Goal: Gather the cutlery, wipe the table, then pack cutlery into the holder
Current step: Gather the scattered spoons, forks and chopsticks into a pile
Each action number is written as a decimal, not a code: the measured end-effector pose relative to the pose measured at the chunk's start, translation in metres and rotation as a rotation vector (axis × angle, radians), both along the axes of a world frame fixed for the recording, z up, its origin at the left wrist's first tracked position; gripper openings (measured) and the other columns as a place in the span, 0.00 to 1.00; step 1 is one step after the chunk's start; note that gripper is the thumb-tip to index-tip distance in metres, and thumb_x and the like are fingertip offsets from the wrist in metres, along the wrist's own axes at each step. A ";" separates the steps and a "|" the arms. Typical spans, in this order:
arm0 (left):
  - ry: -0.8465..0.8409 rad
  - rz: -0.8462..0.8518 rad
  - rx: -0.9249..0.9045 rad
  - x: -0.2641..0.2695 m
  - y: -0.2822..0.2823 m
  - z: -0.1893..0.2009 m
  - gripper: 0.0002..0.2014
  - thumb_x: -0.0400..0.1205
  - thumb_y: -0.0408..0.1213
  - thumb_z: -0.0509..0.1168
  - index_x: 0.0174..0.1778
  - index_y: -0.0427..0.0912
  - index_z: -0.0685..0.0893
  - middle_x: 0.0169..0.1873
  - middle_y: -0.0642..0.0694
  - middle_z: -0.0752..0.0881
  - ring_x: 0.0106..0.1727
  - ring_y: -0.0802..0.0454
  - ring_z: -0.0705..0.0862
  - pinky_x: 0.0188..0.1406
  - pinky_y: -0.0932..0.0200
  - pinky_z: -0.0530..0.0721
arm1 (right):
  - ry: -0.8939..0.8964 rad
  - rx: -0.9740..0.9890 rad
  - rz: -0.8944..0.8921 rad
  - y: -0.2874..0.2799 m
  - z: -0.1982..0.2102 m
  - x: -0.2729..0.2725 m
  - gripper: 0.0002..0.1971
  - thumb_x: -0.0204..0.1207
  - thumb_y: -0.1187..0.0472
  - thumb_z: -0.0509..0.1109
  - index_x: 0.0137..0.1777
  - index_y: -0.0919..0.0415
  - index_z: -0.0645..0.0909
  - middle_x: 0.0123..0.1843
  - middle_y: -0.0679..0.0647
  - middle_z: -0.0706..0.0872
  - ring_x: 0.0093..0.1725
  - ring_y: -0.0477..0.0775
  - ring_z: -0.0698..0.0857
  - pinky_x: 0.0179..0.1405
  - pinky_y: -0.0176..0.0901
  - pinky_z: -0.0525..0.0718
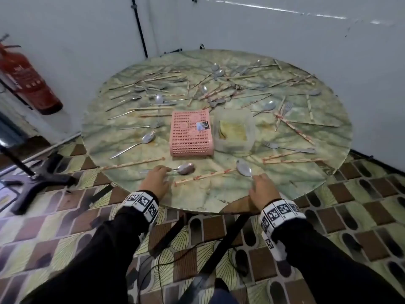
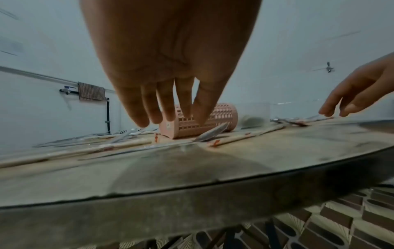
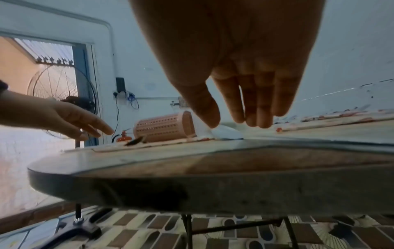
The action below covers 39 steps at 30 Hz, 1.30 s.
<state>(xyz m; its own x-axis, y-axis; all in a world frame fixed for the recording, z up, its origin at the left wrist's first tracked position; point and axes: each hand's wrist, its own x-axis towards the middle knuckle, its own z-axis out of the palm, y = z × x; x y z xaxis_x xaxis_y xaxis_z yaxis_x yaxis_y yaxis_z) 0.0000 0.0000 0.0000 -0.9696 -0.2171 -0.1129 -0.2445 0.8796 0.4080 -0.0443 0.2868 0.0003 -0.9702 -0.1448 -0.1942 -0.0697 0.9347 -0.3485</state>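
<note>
Spoons, forks and chopsticks lie scattered over the round green marble table [image 1: 131, 194]. A pink perforated holder [image 1: 190, 133] lies on its side in the middle. Beside it stands a clear tub [image 1: 249, 137] with a yellow cloth [image 1: 232, 130] inside. My left hand [image 1: 161, 172] hangs with straight fingers just above the handle of a spoon [image 1: 185, 168] near the front edge. In the left wrist view the fingertips [image 2: 145, 123] are short of that spoon [image 2: 213, 133]. My right hand [image 1: 257, 179], fingers straight, reaches a second spoon [image 1: 243, 167]; its thumb [image 3: 211, 118] is close over the bowl [image 3: 228, 134].
A chopstick [image 1: 203, 177] lies between my hands, and another chopstick [image 1: 133, 164] lies to the left. A red fire extinguisher [image 1: 28, 77] leans on the wall at left. A black stand base [image 1: 37, 178] sits on the tiled floor, and cables [image 1: 166, 257] run under the table.
</note>
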 end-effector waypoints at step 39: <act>-0.254 -0.224 -0.222 -0.090 -0.120 -0.004 0.15 0.80 0.42 0.63 0.60 0.40 0.79 0.53 0.43 0.75 0.61 0.43 0.79 0.60 0.53 0.78 | -0.251 -0.302 -0.646 -0.146 0.002 -0.033 0.25 0.73 0.52 0.73 0.55 0.77 0.79 0.54 0.71 0.84 0.56 0.67 0.83 0.45 0.45 0.76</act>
<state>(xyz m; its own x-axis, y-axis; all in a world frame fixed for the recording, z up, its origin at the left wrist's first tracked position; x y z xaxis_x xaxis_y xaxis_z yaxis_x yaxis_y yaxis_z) -0.0899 -0.1195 -0.0039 -0.9428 -0.0495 -0.3297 -0.1053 0.9825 0.1537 -0.0777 0.1408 0.0026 -0.8118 0.3557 -0.4631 0.5752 0.6238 -0.5291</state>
